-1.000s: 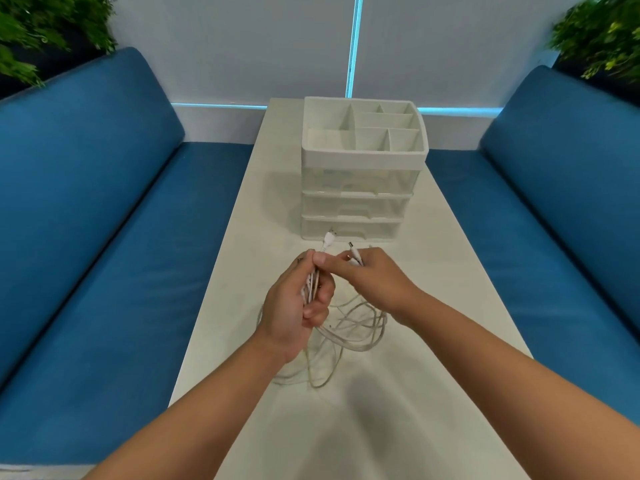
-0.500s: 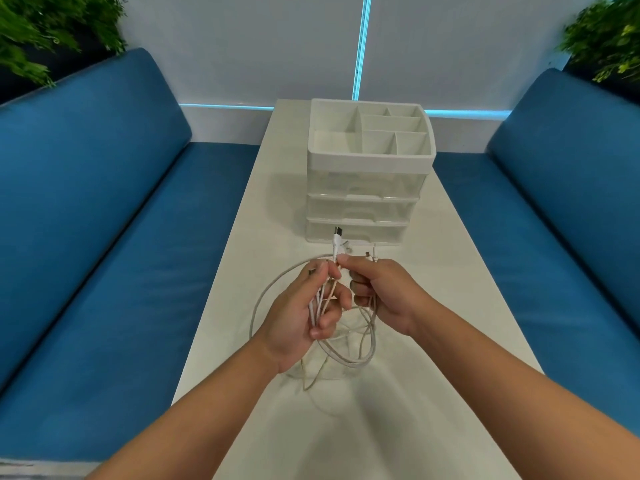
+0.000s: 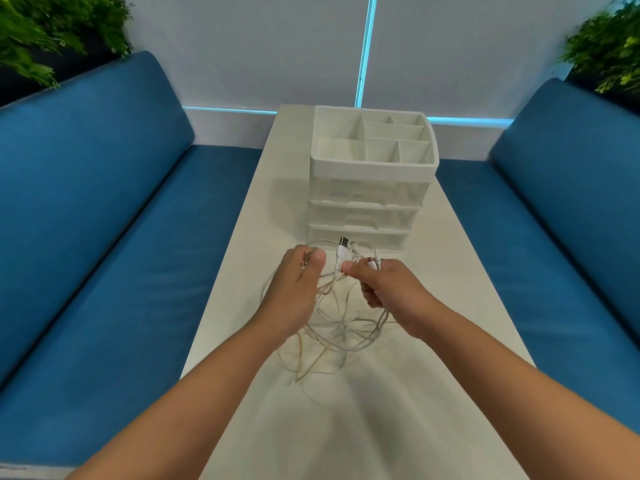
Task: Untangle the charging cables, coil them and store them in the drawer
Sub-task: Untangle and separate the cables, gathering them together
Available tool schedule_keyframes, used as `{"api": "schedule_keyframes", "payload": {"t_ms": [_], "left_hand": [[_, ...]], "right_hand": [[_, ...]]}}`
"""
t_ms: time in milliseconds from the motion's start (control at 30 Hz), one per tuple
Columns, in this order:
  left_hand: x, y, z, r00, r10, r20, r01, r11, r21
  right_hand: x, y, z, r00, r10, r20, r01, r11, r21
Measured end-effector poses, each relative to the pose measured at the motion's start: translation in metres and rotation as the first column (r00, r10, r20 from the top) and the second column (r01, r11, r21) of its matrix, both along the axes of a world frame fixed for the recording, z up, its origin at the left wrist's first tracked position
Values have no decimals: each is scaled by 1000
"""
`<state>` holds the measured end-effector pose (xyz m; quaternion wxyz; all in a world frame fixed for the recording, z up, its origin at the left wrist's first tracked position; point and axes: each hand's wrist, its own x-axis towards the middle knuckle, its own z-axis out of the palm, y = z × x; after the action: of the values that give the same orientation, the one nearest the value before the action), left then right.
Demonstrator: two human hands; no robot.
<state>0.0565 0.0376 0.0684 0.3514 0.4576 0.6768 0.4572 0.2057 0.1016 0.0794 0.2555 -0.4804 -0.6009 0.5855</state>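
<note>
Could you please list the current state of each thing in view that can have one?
charging cables: tangled, uncoiled, loops lying on the table.
USB plug: raised, pinched by the right hand.
drawer organizer: all three drawers closed, top compartments bare.
left hand: grips cable strands.
right hand: grips cable ends.

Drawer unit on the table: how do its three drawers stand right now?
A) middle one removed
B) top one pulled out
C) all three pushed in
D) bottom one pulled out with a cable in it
C: the three fronts of the drawer unit sit flush in one stack, while the cables lie tangled on the table, with the left hand and right hand each holding cable ends.
</note>
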Motion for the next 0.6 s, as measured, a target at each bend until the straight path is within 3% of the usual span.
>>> {"api": "schedule_keyframes", "payload": {"t_ms": [333,500,600], "left_hand": [[10,-2,-10,989,-96,110,95,995,13],[11,-4,-18,994,-74,76,72,997,28],[5,2,-20,940,102,327,-101,995,-20]], "right_hand": [[-2,1,-1,956,248,156,-274,945,177],[2,1,-5,916,341,211,-386,894,227],[7,3,-6,919,330,217,-376,900,222]]}}
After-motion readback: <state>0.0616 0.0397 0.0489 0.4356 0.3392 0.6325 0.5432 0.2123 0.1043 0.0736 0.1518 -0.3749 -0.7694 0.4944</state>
